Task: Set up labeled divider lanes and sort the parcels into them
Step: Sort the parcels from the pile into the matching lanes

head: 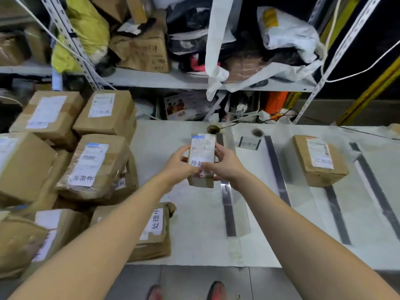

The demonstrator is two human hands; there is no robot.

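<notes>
I hold a small cardboard parcel (203,152) with a white shipping label above the white table (194,224). My left hand (178,167) grips its left side and my right hand (225,163) grips its right side. Grey tape strips (228,208) mark lanes across the table, and the held parcel hangs just left of the first strip. A lane label (250,142) lies at the far end of one lane. One brown parcel (319,160) rests in a lane to the right. A pile of labelled cardboard parcels (93,165) covers the table's left part.
A metal shelf (162,80) behind the table is crammed with bags and boxes. A white paper strip (215,46) hangs from above it. Cables run along the table's far edge (249,122). My feet show on the grey floor (186,282) below.
</notes>
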